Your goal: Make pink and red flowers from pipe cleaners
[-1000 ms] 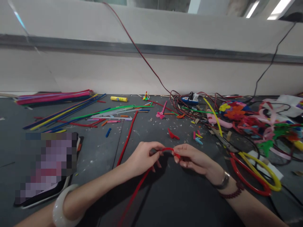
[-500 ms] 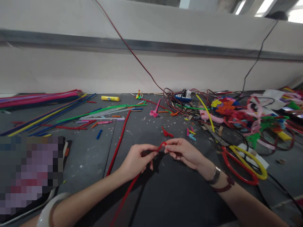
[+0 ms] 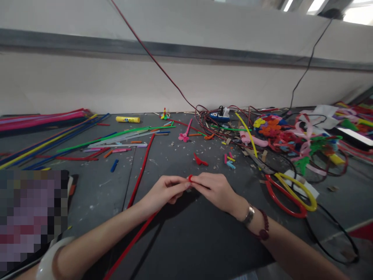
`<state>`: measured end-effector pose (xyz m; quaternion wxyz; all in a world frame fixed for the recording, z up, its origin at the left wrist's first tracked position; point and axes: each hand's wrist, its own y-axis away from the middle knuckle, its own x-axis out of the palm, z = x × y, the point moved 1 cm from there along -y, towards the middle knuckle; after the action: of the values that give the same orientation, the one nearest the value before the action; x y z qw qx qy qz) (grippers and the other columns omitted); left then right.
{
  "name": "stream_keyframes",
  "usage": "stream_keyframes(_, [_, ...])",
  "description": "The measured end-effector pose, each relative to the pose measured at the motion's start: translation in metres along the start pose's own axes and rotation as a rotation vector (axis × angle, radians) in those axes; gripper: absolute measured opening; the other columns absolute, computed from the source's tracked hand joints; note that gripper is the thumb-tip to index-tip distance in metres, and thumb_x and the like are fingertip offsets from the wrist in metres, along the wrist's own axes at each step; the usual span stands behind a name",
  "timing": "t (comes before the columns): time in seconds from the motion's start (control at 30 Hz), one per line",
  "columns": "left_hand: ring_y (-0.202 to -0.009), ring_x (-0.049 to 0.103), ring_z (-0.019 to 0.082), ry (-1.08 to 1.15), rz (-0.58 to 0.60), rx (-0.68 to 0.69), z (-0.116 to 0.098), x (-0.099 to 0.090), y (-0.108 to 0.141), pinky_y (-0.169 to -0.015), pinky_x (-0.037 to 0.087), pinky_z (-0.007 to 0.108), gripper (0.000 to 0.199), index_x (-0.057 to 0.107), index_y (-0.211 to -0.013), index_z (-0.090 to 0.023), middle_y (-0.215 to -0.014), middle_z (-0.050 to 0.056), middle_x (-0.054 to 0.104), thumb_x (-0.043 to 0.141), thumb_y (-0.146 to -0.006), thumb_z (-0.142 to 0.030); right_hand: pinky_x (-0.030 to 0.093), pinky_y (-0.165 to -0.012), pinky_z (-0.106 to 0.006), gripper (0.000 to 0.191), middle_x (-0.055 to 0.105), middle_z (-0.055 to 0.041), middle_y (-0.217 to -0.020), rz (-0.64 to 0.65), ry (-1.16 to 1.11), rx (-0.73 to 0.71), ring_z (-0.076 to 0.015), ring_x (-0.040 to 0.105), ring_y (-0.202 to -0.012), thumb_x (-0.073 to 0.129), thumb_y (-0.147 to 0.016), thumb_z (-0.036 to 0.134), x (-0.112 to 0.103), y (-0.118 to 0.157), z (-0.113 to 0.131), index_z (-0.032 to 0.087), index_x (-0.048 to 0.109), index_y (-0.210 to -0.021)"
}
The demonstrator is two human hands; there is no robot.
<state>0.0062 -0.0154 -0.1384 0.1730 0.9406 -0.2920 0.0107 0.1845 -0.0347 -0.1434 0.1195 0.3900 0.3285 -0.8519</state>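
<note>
Between my hands is a red pipe cleaner (image 3: 132,245), bent into a small loop at its end. My left hand (image 3: 166,190) pinches it near that loop, and its long tail runs from under the hand toward the near edge. My right hand (image 3: 217,190) closes on the loop from the other side, fingertips meeting those of the left. Beyond them lies a small twisted red piece (image 3: 200,160). A second long red pipe cleaner (image 3: 142,167) rests on the table left of my hands.
Scissors (image 3: 287,194) with red and yellow handles lie at right, near a heap of pipe-cleaner flowers (image 3: 271,128). Cables tangle around a blue power strip (image 3: 220,116). Pipe-cleaner bundles (image 3: 43,120) and a yellow glue stick (image 3: 127,119) are at back left; a pixelated device (image 3: 32,217) sits front left.
The right hand has turned over, palm down, and come up against the left fingertips. The red loop is smaller and mostly covered by fingers. The view has shifted slightly right.
</note>
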Motion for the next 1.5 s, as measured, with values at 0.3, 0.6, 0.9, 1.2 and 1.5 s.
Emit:
stream_keyframes(0.3, [-0.040, 0.023, 0.004, -0.111, -0.002, 0.037, -0.001, -0.004, 0.003, -0.038, 0.016, 0.018, 0.028, 0.058, -0.067, -0.013, -0.043, -0.009, 0.031, 0.061, -0.074, -0.040, 0.046, -0.073, -0.024, 0.013, 0.064, -0.0058, -0.087, -0.008, -0.073, -0.058, -0.0144, 0.059, -0.081, 0.054, -0.083, 0.028, 0.000, -0.008, 0.010, 0.017, 0.058, -0.088])
stream_keyframes(0.6, [-0.038, 0.023, 0.004, -0.149, 0.045, 0.043, -0.004, -0.002, 0.006, -0.037, 0.015, 0.018, 0.031, 0.055, -0.062, -0.013, -0.042, -0.009, 0.032, 0.058, -0.075, -0.041, 0.047, -0.068, -0.025, 0.016, 0.065, -0.0053, -0.080, 0.007, -0.093, -0.051, -0.0151, 0.060, -0.076, 0.061, -0.077, 0.034, -0.006, -0.008, 0.014, 0.018, 0.058, -0.079])
stream_keyframes(0.9, [-0.039, 0.016, 0.005, -0.041, 0.102, -0.010, -0.004, -0.002, 0.007, -0.037, 0.012, 0.019, 0.030, 0.053, -0.069, -0.015, -0.043, -0.010, 0.026, 0.056, -0.076, -0.043, 0.049, -0.060, -0.022, 0.021, 0.069, -0.0046, -0.083, -0.103, -0.203, 0.094, -0.0130, 0.063, -0.067, 0.059, -0.078, 0.029, -0.012, -0.005, 0.013, 0.020, 0.064, -0.096])
stream_keyframes(1.2, [-0.041, 0.017, 0.005, -0.033, 0.179, -0.087, -0.007, -0.001, 0.007, -0.037, 0.012, 0.018, 0.028, 0.053, -0.072, -0.015, -0.047, -0.009, 0.028, 0.059, -0.074, -0.042, 0.047, -0.062, -0.024, 0.021, 0.065, -0.0036, -0.077, -0.001, -0.352, 0.131, -0.0106, 0.057, -0.060, 0.049, -0.083, 0.019, -0.014, -0.008, 0.012, 0.021, 0.066, -0.094])
stream_keyframes(1.5, [-0.044, 0.013, 0.006, 0.137, 0.324, -0.135, -0.009, -0.003, 0.012, -0.038, 0.007, 0.019, 0.022, 0.055, -0.074, -0.014, -0.047, -0.009, 0.024, 0.060, -0.074, -0.036, 0.046, -0.060, -0.021, 0.017, 0.066, -0.0023, -0.075, 0.155, -0.629, 0.277, -0.0113, 0.058, -0.065, 0.064, -0.073, 0.026, -0.020, -0.012, 0.014, 0.019, 0.069, -0.088])
